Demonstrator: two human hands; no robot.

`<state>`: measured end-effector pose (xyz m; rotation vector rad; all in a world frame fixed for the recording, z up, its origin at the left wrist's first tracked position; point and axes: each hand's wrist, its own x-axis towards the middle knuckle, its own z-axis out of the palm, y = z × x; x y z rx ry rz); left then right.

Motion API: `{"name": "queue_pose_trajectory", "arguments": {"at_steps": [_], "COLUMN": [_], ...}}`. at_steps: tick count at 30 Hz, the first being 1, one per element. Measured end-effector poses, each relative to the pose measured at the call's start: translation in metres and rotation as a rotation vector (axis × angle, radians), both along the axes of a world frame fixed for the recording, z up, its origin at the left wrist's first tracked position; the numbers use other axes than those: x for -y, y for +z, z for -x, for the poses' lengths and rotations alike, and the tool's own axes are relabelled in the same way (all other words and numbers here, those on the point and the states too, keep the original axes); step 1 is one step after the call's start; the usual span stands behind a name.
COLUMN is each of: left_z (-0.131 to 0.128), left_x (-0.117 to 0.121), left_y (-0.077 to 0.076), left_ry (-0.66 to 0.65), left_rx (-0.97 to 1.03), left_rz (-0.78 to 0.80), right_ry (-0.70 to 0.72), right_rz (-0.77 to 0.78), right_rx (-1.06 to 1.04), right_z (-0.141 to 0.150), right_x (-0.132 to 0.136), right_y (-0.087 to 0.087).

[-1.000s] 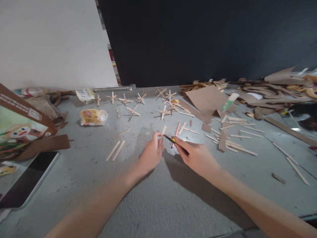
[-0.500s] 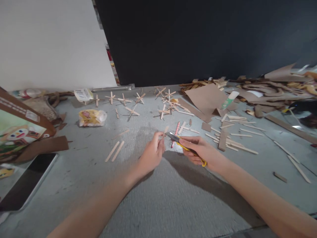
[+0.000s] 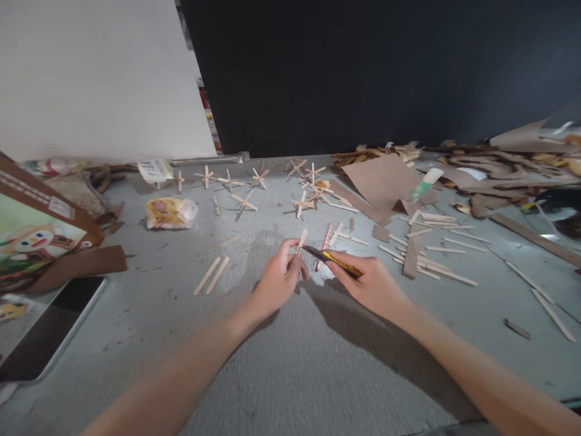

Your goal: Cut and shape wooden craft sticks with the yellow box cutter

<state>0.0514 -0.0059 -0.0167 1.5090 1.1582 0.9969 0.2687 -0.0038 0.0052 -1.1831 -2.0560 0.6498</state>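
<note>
Between the thumb and fingers of my left hand (image 3: 280, 274) is a wooden craft stick (image 3: 302, 237), its upper end pointing away from me. My right hand (image 3: 374, 284) is closed around a yellow and black utility knife (image 3: 340, 264). The knife's blade tip meets or nearly meets the stick beside my left fingertips; exact contact I cannot tell. Just beyond the knife lies a red and white striped straw (image 3: 324, 245). Two loose craft sticks (image 3: 212, 276) lie side by side left of my left hand.
Several star-shaped stick pieces (image 3: 245, 203) stand toward the back. Loose sticks (image 3: 447, 272), brown cardboard (image 3: 376, 184) and a glue stick (image 3: 425, 183) are on the right. At left are a phone (image 3: 49, 327), a wrapped snack (image 3: 171, 214) and a printed box (image 3: 40, 224).
My right hand has turned the knife, so its yellow back end is now covered by my palm. The blade stays near the stick, and the view has shifted slightly.
</note>
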Motion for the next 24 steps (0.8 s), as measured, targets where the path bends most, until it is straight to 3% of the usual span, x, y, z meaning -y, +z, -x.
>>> {"name": "queue_pose_trajectory", "arguments": {"at_steps": [17, 24], "left_z": [0.0037, 0.0021], "left_x": [-0.0018, -0.0049], "left_y": [-0.0031, -0.004], "left_ry": [0.002, 0.009], "left_rx": [-0.065, -0.036], "left_rz": [-0.107, -0.054], "right_ry": [0.063, 0.049], "right_rz": [-0.091, -0.121], "right_rx": [0.162, 0.203], "right_z": [-0.0043, -0.0039], "right_x": [-0.001, -0.0014], "right_y": [0.0026, -0.0006]}}
